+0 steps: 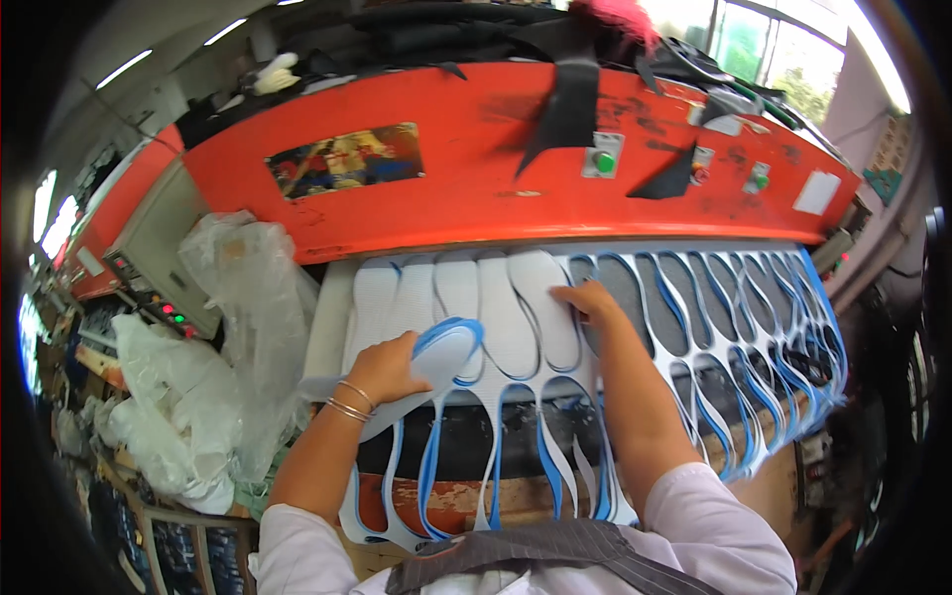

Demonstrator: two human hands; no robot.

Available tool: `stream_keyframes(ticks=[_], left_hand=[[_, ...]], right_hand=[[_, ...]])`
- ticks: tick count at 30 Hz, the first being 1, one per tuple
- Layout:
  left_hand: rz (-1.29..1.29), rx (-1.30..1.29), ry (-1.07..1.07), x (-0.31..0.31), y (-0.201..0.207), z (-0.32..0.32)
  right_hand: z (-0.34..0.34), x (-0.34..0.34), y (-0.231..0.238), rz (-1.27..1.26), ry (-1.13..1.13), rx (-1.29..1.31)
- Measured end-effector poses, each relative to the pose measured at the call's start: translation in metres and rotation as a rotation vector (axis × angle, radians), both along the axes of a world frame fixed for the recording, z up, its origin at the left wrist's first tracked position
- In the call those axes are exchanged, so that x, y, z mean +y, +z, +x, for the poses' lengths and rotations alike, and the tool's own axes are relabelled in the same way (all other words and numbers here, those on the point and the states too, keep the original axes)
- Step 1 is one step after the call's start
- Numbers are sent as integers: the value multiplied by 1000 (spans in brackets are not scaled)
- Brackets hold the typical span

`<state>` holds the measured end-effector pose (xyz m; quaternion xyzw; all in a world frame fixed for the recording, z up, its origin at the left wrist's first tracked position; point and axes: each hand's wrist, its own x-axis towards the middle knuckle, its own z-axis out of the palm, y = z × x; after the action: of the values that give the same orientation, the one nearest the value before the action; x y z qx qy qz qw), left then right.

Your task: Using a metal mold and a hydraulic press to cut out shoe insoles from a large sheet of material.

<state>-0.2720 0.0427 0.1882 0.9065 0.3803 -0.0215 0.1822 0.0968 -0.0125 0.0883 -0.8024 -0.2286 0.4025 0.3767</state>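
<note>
My left hand (385,369) grips a stack of white insole-shaped cutouts with blue edges (436,362), lifted off the sheet. My right hand (585,300) presses flat on another white insole cutout (540,297) still lying in the punched foam sheet (694,397). The sheet is white on top and blue underneath, full of sole-shaped holes, and it droops over the front of the cutting bed. Several uncut-looking white soles (416,293) lie in a row to the left of my right hand.
A large orange press head (476,183) spans the back, with a green button (603,161) and black scraps draped on top. Crumpled clear plastic bags (248,288) and white bags (178,416) pile up at the left. A control box with lights (149,268) stands far left.
</note>
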Motion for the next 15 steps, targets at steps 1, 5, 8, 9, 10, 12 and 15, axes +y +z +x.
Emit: stream_keyframes(ticks=[1, 5, 8, 9, 10, 12, 15], left_hand=[[-52, -4, 36, 0, 11, 7], [-792, -942, -57, -26, 4, 68], [-1405, -1208, -2, -59, 1, 154], [-1358, -1320, -1, -59, -16, 180], [-1338, -1365, 4, -65, -23, 208], [-1049, -1435, 120, -68, -52, 255], [-746, -1373, 275, -68, -54, 272]], right_hand=[[4, -4, -1, -11, 32, -57], [25, -21, -27, 337, 69, 422], [51, -50, -63, 667, -26, 795], [46, -53, -64, 713, -51, 971], [51, -59, -64, 703, -20, 983], [48, -60, -61, 709, 68, 1023], [42, -57, -56, 711, 167, 1085]])
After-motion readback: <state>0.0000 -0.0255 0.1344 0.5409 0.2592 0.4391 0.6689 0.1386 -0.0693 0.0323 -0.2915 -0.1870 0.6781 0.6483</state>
